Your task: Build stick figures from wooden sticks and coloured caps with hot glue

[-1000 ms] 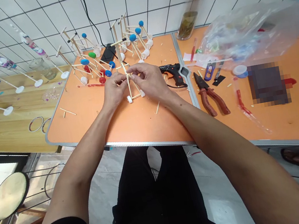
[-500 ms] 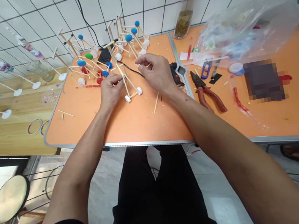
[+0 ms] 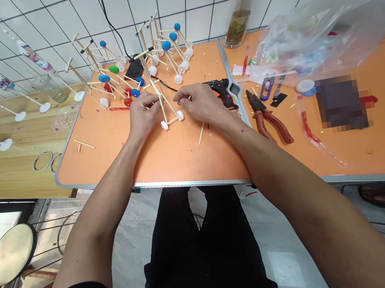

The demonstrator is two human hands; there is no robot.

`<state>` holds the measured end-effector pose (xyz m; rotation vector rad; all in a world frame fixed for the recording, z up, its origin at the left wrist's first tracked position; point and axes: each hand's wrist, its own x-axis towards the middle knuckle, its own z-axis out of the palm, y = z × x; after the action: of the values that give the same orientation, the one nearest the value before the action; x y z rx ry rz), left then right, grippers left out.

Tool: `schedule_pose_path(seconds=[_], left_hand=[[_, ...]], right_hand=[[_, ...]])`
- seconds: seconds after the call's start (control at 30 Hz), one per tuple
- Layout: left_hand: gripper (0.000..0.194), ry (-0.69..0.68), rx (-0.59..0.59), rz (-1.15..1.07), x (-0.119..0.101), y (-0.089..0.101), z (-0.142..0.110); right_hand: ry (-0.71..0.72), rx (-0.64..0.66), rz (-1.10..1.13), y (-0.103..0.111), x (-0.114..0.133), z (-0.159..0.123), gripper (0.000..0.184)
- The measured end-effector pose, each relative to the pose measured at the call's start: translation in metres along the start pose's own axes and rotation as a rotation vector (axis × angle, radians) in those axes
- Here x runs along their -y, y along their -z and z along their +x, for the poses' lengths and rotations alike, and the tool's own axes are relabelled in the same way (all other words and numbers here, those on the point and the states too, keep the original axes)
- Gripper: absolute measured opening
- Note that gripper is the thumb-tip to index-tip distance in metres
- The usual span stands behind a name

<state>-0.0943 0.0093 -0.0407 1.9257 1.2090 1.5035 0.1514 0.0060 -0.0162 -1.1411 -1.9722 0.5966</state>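
A small wheeled frame of thin wooden sticks [image 3: 154, 83] stands on the orange table, with a dark-tipped crossbar at its top and two white wheels [image 3: 172, 120] at its near end. My left hand [image 3: 145, 116] pinches it from the left, around a stick at mid-height. On the other side, my right hand [image 3: 200, 104] is closed, thumb and fingertips together close to the frame's right-hand stick. Whether those fingertips hold anything small is hidden. Beside the right wrist lies a loose stick [image 3: 201, 133]. Behind the right hand is a black glue gun [image 3: 223, 93], partly covered.
Similar stick models with blue, green, red and white wheels [image 3: 104, 78] crowd the back. Red-handled pliers [image 3: 271, 122], a purple-handled cutter [image 3: 267, 88] and a plastic bag [image 3: 323, 41] lie right. A tall glass bottle [image 3: 240, 24] stands by the tiled wall.
My right hand has come down and nearer the frame's lower part, uncovering more of the glue gun and the models behind. The left hand keeps its hold on the frame.
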Motion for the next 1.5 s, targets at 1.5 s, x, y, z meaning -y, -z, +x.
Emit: schedule_pose_path(seconds=[1.5], left_hand=[[0.035,0.036,-0.001,-0.014,-0.006,0.002,-0.001]], right_hand=[[0.122,0.001,-0.015,0.01,0.052,0.015,0.021]])
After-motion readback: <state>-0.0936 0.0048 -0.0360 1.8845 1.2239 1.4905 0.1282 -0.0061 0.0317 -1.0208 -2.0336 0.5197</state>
